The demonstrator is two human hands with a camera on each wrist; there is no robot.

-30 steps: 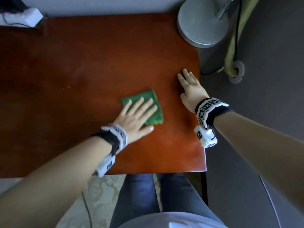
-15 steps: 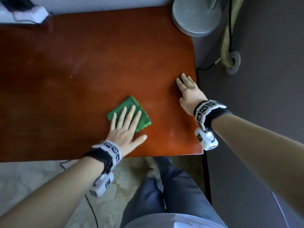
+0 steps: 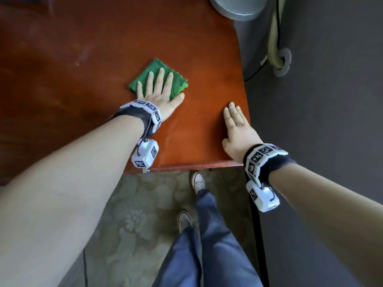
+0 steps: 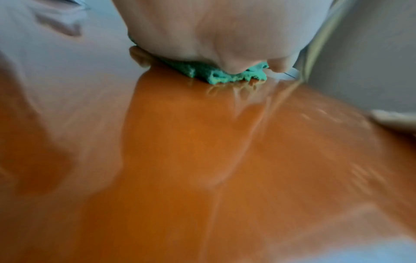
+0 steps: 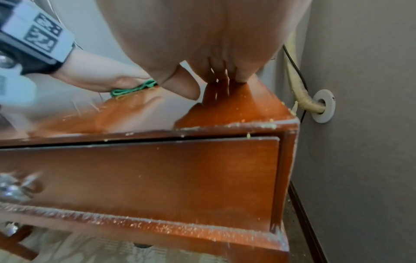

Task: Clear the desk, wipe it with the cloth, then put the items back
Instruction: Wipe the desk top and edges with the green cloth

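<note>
The folded green cloth [image 3: 158, 78] lies on the red-brown bench [image 3: 87, 59] right of its middle, pinned under the left hand [image 3: 160, 93], whose grip is flat: fingers straight and spread across the cloth, holding it by pressure alone. To wipe well, I judge the palm should stay flat with even weight so the folds don't bunch, and overlapping strokes should run out to the near edge and right corner, where pale specks show along the rim. The right hand [image 3: 238, 129] rests flat and empty at the bench's near right corner, bracing. Half a second ago the cloth sat nearer the front edge; it has since travelled farther in and rightward, while the bracing hand slid nearer.
</note>
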